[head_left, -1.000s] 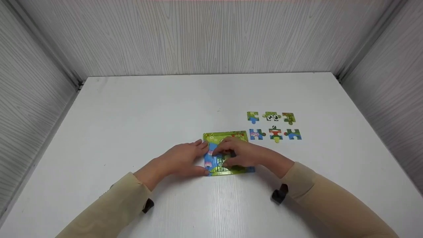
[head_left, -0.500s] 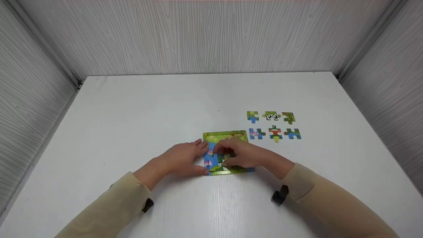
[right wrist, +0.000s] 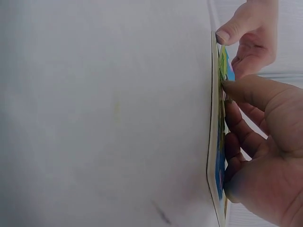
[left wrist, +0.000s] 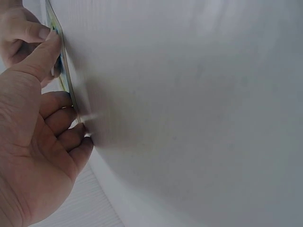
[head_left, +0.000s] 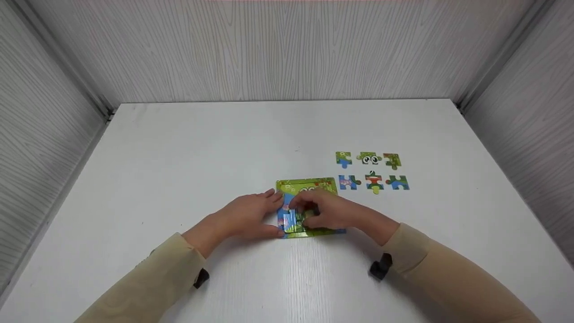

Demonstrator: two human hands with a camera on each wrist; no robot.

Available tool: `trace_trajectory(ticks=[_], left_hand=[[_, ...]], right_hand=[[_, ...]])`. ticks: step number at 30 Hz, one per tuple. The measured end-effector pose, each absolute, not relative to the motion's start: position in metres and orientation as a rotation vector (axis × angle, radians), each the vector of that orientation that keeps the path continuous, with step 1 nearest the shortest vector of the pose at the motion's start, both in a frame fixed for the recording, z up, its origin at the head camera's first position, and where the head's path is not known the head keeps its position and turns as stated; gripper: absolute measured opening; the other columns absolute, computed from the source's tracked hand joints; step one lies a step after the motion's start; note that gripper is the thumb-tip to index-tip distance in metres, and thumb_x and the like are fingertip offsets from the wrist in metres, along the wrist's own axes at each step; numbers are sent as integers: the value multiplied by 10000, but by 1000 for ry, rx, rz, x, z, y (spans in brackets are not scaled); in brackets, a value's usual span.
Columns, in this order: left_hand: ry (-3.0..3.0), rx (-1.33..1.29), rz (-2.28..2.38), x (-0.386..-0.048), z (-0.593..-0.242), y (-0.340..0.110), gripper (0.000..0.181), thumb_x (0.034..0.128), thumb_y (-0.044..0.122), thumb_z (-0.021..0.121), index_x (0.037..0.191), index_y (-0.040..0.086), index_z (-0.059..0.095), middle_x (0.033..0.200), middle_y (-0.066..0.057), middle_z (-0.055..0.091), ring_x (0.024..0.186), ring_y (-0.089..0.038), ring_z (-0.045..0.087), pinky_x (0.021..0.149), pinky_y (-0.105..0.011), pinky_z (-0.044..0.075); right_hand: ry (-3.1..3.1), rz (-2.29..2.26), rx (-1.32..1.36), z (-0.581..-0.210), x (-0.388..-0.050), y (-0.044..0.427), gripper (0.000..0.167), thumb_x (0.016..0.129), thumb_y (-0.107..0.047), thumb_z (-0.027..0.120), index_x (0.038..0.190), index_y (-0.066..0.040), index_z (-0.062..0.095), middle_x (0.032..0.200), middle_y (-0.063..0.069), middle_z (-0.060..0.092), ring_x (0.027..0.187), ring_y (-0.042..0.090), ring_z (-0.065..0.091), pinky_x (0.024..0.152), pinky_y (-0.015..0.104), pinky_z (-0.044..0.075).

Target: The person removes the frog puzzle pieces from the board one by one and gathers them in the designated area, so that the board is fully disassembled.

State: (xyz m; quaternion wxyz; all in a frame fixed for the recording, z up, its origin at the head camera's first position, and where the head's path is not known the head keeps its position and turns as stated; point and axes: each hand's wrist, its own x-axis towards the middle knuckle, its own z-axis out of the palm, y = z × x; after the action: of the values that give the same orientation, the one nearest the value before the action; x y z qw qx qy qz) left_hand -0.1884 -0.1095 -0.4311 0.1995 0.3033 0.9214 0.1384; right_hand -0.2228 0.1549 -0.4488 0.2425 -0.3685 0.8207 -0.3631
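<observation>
A small puzzle board (head_left: 283, 185) printed in green and blue lies flat on the white table. My left hand (head_left: 250, 216) rests at its left edge, with the thumb at the lower left corner and the fingertips higher up. Over the board, my right hand (head_left: 329, 208) has its fingers bent and pinches a puzzle piece (head_left: 289, 221) at the lower left of the picture. In the right wrist view that piece (right wrist: 227, 66) tilts up from the board beside the right thumb. The right hand hides much of the board's middle.
Several loose puzzle pieces lie in two rows beyond the board to the right, among them one with printed eyes (head_left: 370, 159) and a red-and-green one (head_left: 374, 181). Wood-patterned panels (head_left: 282, 49) enclose the table (head_left: 202, 143) at the back and sides.
The lower-left puzzle piece now catches a bright glare and sits tilted, where it looked flat half a second ago. Both hands have hardly moved. The loose pieces lie as before.
</observation>
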Motion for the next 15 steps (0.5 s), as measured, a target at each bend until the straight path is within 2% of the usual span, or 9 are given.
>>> trace_trajectory(ticks=[4,7,11,15], left_hand=[[2580,871,404,-189,-432,-110,883,977,543,704,1654,88,365,1713,-98,327,1595,-306,268,1241,-508,322],[2581,877,407,-189,-432,-110,881,975,540,709,1649,80,375,1709,-107,335,1592,-313,277,1239,-512,325],[2582,879,400,-189,-432,-110,892,975,547,709,1653,82,364,1709,-112,330,1591,-312,277,1242,-508,320],[2581,876,396,-190,-432,-110,894,975,548,707,1656,85,358,1710,-113,327,1591,-314,278,1244,-511,316]], right_hand=[[2244,-989,-1048,-448,-222,154,352,952,-64,713,1298,-126,702,1101,-38,682,1019,169,596,929,354,516],[2245,-979,-1060,-448,-222,155,375,936,-139,782,1304,-134,711,1096,-57,682,1025,157,598,943,352,515],[2238,-983,-1076,-448,-222,155,487,887,-263,887,1326,-145,712,1096,-63,683,1027,152,598,949,349,514],[2237,-974,-1106,-448,-221,154,592,838,-313,937,1353,-141,704,1106,-67,679,1023,150,596,944,333,514]])
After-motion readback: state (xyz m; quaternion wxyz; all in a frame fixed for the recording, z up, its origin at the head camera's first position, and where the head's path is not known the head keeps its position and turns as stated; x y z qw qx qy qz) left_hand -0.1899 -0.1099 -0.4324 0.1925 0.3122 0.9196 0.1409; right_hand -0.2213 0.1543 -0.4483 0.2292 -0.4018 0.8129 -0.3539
